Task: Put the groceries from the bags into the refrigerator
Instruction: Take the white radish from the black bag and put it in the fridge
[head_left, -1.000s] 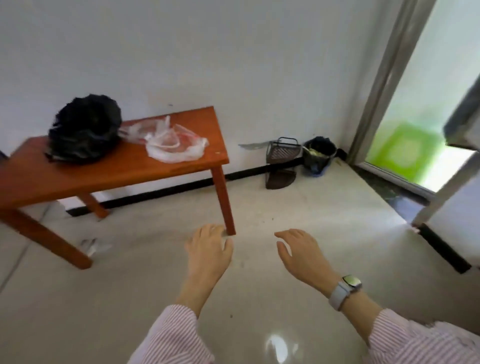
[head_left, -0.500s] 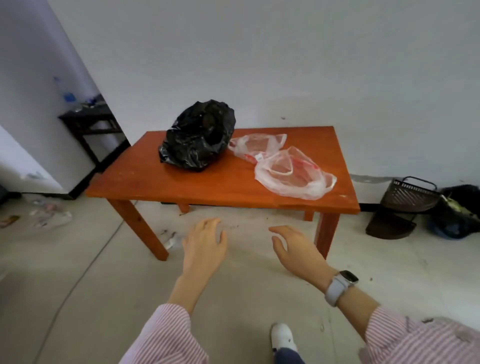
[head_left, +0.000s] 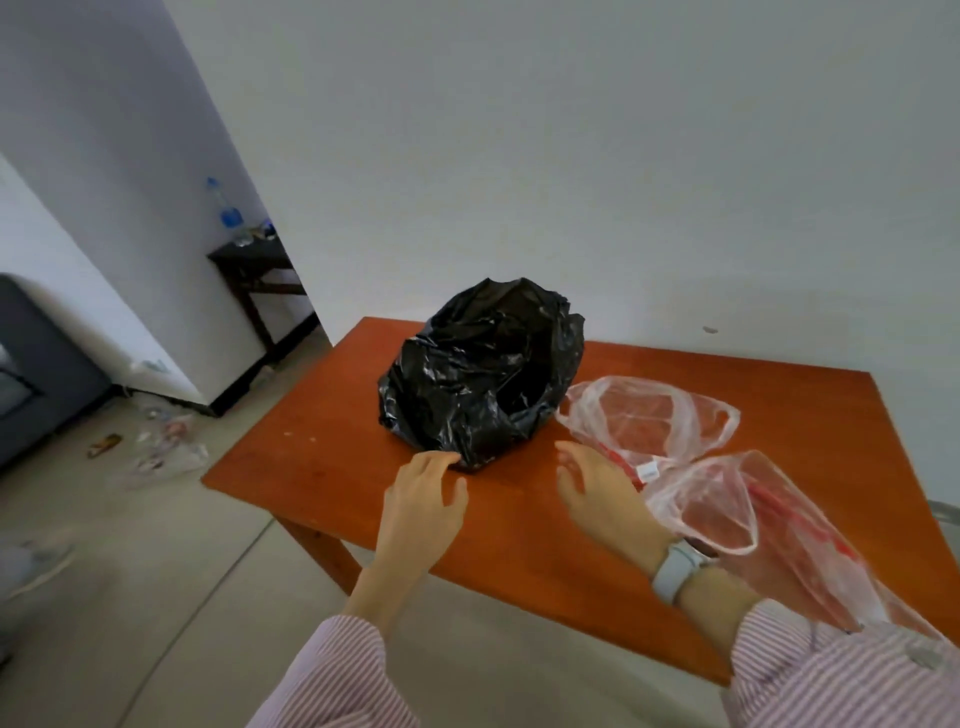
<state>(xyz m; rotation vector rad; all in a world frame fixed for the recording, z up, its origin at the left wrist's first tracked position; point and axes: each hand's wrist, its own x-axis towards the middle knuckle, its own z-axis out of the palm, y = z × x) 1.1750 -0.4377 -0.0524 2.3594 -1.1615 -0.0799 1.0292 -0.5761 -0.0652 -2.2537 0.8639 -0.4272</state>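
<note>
Black bag (head_left: 480, 371), crumpled with its mouth open, sits near the middle of the orange wooden table (head_left: 322, 457), against the white wall. Just to its right lie two clear plastic bags, the farther clear bag (head_left: 654, 421) touching the black one and the nearer clear bag (head_left: 727, 509) overlapping the table's front right part. The left hand (head_left: 423, 501) hovers over the tabletop with relaxed, spread fingers, its fingertips at the black bag's near edge, holding nothing. The right hand (head_left: 602, 493), a watch (head_left: 675, 569) on its wrist, is likewise loose and empty, beside the clear bags.
</note>
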